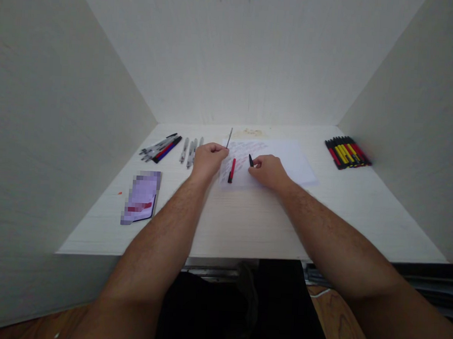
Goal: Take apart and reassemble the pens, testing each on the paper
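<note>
My left hand (208, 161) pinches the lower end of a thin pen refill (229, 137), which sticks up above the left part of a white paper sheet (293, 163). The fingers of my right hand (268, 169) are closed on a small black pen part (251, 160) with a narrow end; the rest of it is hidden in the grip. Between both hands, a red pen barrel (233, 167) with a black clip end lies on the paper. Rows of red and grey scribbles cover the sheet's left side.
Several clear pens (184, 149) lie left of my left hand. Further left is a pile of clear and dark pens (163, 148). A phone (141, 198) rests nearer. At right, red, yellow and black pens (347, 152) lie in a row. Walls (250, 64) enclose three sides.
</note>
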A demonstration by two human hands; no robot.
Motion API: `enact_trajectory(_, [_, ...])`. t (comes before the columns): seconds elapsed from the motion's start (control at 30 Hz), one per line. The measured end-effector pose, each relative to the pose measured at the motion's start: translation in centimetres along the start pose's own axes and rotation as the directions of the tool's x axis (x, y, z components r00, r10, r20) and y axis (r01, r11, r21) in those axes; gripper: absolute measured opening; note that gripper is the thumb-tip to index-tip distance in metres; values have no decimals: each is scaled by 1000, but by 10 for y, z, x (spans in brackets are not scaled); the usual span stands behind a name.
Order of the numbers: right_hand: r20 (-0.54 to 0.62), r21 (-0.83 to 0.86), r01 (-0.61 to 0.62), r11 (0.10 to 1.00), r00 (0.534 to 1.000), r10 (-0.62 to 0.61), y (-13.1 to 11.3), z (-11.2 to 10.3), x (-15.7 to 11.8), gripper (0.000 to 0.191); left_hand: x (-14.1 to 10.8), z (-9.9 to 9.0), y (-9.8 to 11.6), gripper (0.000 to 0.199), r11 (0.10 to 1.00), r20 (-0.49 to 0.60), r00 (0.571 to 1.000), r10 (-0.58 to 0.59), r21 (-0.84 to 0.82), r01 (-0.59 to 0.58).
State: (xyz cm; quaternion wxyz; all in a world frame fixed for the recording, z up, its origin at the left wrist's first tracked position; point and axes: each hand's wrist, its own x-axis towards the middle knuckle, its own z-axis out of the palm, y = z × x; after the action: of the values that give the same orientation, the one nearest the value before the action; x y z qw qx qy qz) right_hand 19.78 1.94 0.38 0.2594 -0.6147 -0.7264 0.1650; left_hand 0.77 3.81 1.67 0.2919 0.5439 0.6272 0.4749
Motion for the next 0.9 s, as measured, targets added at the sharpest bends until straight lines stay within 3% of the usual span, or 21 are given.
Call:
enact_trajectory(0.2, [-90,131,-29,991,995,41,0,0,1,13,-10,8,3,14,1000,135,991,10,22,-13])
enact_trajectory(0.3, [-122,326,-80,942,984,126,-4,-3,2,14,-15,10,4,16,996,228,970,80,29,-89])
enact_trajectory(0.4, [-57,634,-133,762,974,217,-8,-6,3,13,-21,10,6,20,990,322,940,114,41,-134])
enact_trajectory(0.5, [-6,810,-135,571,971,239,-8,-5,4,17,-25,9,9,23,988,390,914,107,57,-141])
enact_trajectory(0.67, [8,908,-101,407,974,225,-7,-3,5,16,-25,8,11,24,977,458,879,130,91,-191])
enact_trajectory(0.9, [-93,911,-44,410,946,309,-6,-9,8,12,-26,8,13,17,963,457,876,155,129,-237])
